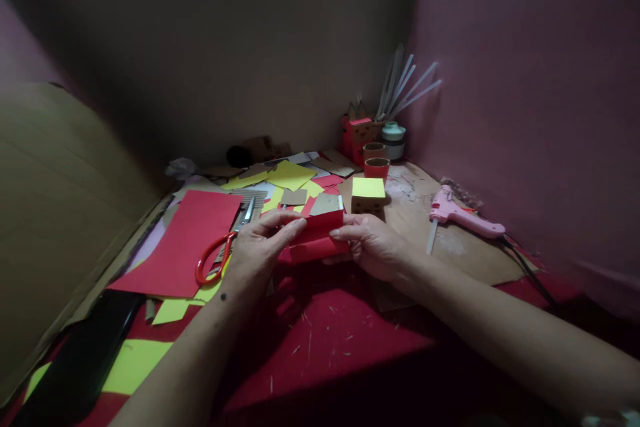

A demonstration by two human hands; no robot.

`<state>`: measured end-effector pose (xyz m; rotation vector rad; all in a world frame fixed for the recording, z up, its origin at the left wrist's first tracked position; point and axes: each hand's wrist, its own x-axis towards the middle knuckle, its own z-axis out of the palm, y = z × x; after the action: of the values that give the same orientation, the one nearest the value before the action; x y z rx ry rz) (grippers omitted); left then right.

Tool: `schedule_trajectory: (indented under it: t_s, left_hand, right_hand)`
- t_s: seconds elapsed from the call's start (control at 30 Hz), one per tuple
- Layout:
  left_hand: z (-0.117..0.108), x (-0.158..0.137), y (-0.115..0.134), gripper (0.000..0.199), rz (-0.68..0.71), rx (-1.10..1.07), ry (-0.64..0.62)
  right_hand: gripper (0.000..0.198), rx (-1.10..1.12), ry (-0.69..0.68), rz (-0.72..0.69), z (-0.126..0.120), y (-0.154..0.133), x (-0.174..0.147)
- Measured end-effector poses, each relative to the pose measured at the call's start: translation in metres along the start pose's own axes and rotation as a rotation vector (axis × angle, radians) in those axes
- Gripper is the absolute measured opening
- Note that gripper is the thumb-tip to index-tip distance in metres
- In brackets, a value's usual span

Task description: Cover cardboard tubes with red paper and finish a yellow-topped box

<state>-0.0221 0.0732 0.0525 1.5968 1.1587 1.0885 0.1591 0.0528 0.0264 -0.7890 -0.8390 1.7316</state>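
Note:
Between my two hands is a folded piece of red paper (320,233), held above the red table covering. My left hand (265,243) grips its left end, with the thumb along the upper edge. At the right end, my right hand (373,245) pinches the paper between thumb and fingers. Red-handled scissors (215,259) lie just left of my left hand, partly hidden by it. A small cardboard box with a yellow top (369,189) stands right behind my right hand.
A pink glue gun (463,213) rests on cardboard at the right, its cord trailing. Red sheet paper (200,233) and yellow scraps (290,175) cover the left and back. Cardboard tubes (376,165), a lidded jar (393,140) and glue sticks (413,90) stand behind.

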Motion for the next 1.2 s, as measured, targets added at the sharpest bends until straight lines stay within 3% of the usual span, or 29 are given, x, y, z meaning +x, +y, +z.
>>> schedule_trajectory:
  t_s: [0.33, 0.5, 0.67, 0.9, 1.0, 1.1, 1.2]
  left_hand:
    - [0.002, 0.0, -0.002, 0.017, 0.175, 0.153, -0.042]
    - [0.003, -0.001, -0.002, 0.02, 0.1, 0.104, 0.014]
    - [0.003, -0.004, 0.003, 0.024, -0.019, 0.048, 0.042]
    - [-0.001, -0.003, 0.01, 0.023, 0.046, 0.047, 0.195]
    - [-0.012, -0.002, 0.016, 0.026, 0.069, 0.023, 0.245]
    - [-0.04, -0.002, 0.02, 0.029, 0.053, 0.209, 0.263]
    - [-0.077, 0.0, 0.013, 0.039, -0.012, 0.691, 0.186]
  right_hand:
    - [0.025, 0.013, -0.026, -0.095, 0.002, 0.001, -0.003]
    - [0.02, -0.002, -0.095, -0.152, 0.001, 0.003, -0.005]
    - [0.03, -0.042, -0.137, -0.167, 0.004, 0.006, -0.008]
    - [0.027, -0.055, -0.115, -0.102, 0.001, 0.002, -0.004]
    - [0.025, -0.061, -0.071, -0.078, -0.003, 0.0, -0.004]
    - [0.027, -0.07, -0.066, -0.102, -0.006, -0.002, -0.005]
    - [0.029, -0.091, -0.04, -0.139, -0.006, -0.003, -0.007]
